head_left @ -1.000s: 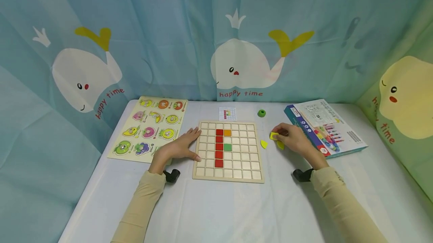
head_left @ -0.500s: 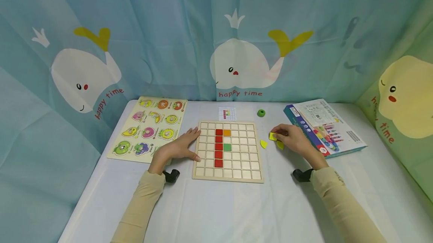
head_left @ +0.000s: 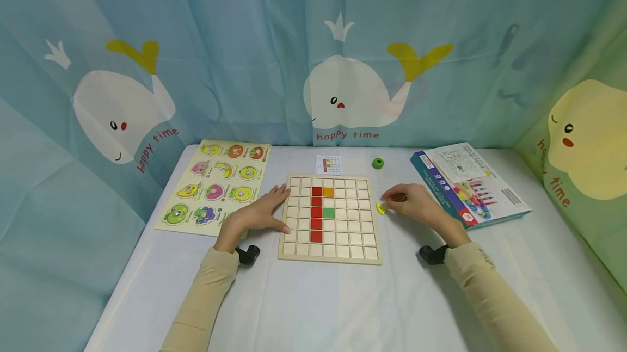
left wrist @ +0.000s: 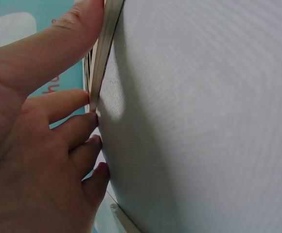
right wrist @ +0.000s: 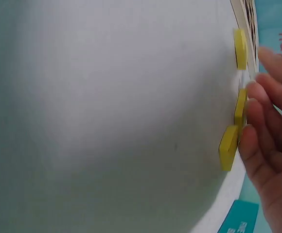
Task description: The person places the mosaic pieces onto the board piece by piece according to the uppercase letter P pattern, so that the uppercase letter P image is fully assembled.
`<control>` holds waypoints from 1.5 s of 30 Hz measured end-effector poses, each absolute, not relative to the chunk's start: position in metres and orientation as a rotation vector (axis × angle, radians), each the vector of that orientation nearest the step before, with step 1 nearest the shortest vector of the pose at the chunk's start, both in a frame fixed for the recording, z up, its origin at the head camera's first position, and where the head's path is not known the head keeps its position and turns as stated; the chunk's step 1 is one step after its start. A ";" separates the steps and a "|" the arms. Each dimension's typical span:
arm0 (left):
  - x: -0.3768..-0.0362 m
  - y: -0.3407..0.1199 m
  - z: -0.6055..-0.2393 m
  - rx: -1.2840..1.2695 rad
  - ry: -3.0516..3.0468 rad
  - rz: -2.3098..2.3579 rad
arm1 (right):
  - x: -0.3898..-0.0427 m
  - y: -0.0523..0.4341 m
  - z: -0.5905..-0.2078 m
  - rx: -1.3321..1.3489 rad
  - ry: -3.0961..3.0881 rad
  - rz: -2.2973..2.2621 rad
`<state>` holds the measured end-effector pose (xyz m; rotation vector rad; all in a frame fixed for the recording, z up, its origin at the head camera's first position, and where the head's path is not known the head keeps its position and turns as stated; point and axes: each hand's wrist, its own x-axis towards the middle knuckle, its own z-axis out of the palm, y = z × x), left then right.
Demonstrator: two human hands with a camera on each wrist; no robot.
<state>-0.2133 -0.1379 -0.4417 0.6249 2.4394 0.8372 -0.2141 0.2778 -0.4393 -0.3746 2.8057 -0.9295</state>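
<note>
The left hand (head_left: pixel 262 213) lies flat with straight fingers at 9 o'clock of the grid board (head_left: pixel 330 218), steadying it on the worktop (head_left: pixel 313 297). At 3 o'clock, the right hand (head_left: pixel 413 206) covers yellow pieces (right wrist: pixel 228 146), its loosely bent fingers touching them.

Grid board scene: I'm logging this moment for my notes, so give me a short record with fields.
left hand: rests flat against the grid board's left edge
right hand: on the table, fingertips at the yellow pieces
filled cells: five red in one column, one orange, one green
pattern card: behind the board
fruit puzzle: left of the board
box: right
</note>
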 end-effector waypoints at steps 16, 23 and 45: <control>-0.213 -0.133 -0.440 0.612 2.437 0.842 | -0.213 0.263 -0.435 -0.428 2.723 -0.862; -0.215 -0.131 -0.439 0.618 2.438 0.836 | -0.212 0.264 -0.431 -0.452 2.796 -0.922; -0.214 -0.137 -0.443 0.606 2.455 0.832 | -0.215 0.215 -0.430 -0.476 2.647 -1.117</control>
